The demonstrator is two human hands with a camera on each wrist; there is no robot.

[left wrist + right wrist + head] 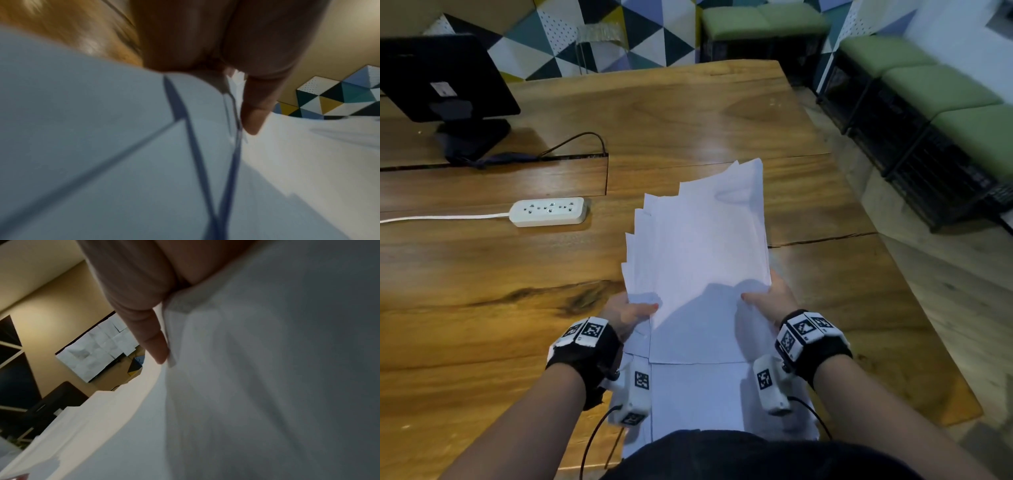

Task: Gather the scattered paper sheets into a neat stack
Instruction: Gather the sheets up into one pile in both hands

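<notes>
A bundle of white paper sheets (pixel 702 246) is held above the wooden table (pixel 482 281), its far corners fanned out unevenly. My left hand (pixel 631 313) grips the bundle's left edge, thumb on top. My right hand (pixel 767 303) grips the right edge the same way. More white sheets (pixel 698 394) lie flat under my wrists at the near table edge. In the left wrist view the thumb (pixel 252 110) presses on the paper (pixel 308 154). In the right wrist view the thumb (pixel 156 344) lies against the sheets (pixel 267 369).
A white power strip (pixel 549 211) with its cord lies left of the paper. A black monitor (pixel 445 78) stands at the far left with a dark cable. Green-cushioned black crates (pixel 935 113) line the right side beyond the table edge.
</notes>
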